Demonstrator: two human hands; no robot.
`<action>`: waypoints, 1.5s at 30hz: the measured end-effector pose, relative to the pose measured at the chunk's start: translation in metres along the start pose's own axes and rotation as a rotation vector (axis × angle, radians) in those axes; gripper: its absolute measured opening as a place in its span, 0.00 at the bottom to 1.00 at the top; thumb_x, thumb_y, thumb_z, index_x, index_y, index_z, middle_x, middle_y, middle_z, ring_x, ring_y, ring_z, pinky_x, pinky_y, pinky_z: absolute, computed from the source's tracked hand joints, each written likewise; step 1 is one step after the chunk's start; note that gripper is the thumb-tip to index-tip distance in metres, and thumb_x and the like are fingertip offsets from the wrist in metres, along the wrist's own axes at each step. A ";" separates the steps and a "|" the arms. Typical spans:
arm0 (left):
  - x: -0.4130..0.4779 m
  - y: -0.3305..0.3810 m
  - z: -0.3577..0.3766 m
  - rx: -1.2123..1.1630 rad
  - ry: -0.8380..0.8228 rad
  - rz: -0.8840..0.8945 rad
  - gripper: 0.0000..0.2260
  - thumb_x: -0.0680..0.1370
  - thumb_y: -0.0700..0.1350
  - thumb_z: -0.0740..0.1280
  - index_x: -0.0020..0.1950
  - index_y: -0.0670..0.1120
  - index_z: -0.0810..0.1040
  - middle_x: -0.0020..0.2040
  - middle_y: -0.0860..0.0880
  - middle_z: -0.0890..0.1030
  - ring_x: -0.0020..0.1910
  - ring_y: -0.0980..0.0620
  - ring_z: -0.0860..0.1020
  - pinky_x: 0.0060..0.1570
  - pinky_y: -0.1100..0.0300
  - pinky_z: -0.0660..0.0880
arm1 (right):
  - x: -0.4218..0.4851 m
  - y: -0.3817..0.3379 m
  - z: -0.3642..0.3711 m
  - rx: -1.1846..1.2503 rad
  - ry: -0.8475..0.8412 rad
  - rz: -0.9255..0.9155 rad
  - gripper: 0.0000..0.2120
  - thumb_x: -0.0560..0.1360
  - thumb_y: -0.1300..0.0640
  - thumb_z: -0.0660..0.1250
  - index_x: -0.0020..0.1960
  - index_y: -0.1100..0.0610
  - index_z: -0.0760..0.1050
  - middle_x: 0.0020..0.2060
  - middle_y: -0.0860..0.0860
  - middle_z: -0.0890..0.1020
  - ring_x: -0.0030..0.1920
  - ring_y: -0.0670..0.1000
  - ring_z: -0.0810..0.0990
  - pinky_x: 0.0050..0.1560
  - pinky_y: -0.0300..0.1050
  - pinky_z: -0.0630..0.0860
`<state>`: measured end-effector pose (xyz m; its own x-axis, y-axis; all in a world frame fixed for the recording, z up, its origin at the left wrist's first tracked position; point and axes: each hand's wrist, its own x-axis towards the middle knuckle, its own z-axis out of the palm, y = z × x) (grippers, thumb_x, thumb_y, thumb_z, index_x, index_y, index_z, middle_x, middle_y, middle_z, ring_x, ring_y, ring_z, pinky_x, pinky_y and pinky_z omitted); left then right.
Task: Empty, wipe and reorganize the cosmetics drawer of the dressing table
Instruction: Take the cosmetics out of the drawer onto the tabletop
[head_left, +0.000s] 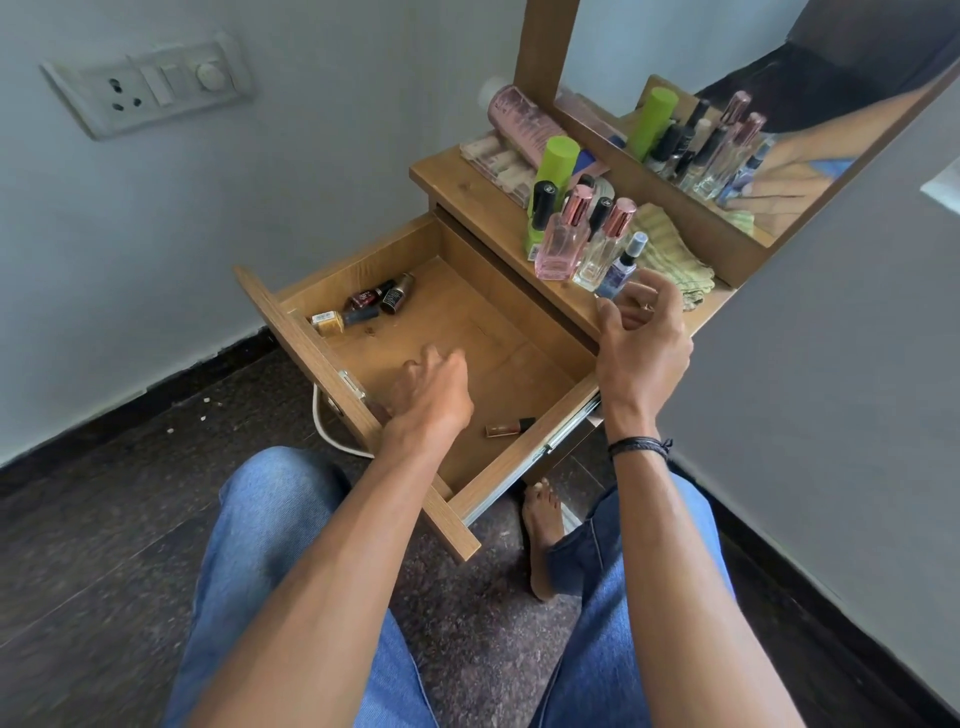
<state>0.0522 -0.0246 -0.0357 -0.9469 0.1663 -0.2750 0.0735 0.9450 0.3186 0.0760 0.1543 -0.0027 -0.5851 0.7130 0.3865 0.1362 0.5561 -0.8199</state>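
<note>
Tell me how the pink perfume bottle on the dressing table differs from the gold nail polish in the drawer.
The pink perfume bottle stands upright on the tabletop; the gold nail polish lies on its side in the drawer. The perfume bottle is clear pink with a rose-gold cap; the nail polish is gold with a dark cap. The perfume bottle looks larger than the nail polish. Both are capped bottles.

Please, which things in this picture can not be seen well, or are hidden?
All in the head view:
- left hand: fingers blurred by motion; whether they hold something cannot be told.
- drawer: the floor under the left hand and forearm is hidden.
- nail polish bottles: labels too small to read.
- mirror: cut off by the top edge.
- cloth: partly hidden by the right hand.
</note>
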 end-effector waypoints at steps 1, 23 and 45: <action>0.000 0.000 0.000 -0.008 0.007 -0.003 0.16 0.78 0.38 0.70 0.64 0.47 0.74 0.65 0.43 0.72 0.60 0.41 0.74 0.53 0.46 0.78 | -0.002 0.001 -0.001 0.029 0.017 -0.022 0.15 0.75 0.61 0.74 0.61 0.55 0.78 0.50 0.44 0.82 0.42 0.40 0.81 0.47 0.32 0.77; 0.013 -0.006 -0.007 -0.413 -0.014 -0.050 0.06 0.79 0.47 0.70 0.54 0.53 0.75 0.50 0.50 0.80 0.48 0.47 0.78 0.50 0.48 0.78 | -0.055 0.003 0.019 -0.237 -0.697 -0.235 0.07 0.75 0.60 0.72 0.51 0.50 0.83 0.44 0.42 0.83 0.44 0.43 0.80 0.49 0.46 0.81; 0.019 -0.018 -0.031 -1.533 -0.329 -0.259 0.09 0.81 0.46 0.68 0.56 0.43 0.84 0.57 0.43 0.83 0.54 0.45 0.84 0.47 0.54 0.83 | -0.051 0.010 0.024 -0.107 -0.659 -0.308 0.10 0.75 0.53 0.76 0.55 0.50 0.82 0.50 0.43 0.76 0.41 0.39 0.78 0.44 0.41 0.79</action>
<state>0.0228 -0.0474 -0.0190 -0.7621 0.2959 -0.5758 -0.6361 -0.1769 0.7510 0.0881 0.1138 -0.0409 -0.9641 0.1315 0.2306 -0.0543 0.7526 -0.6562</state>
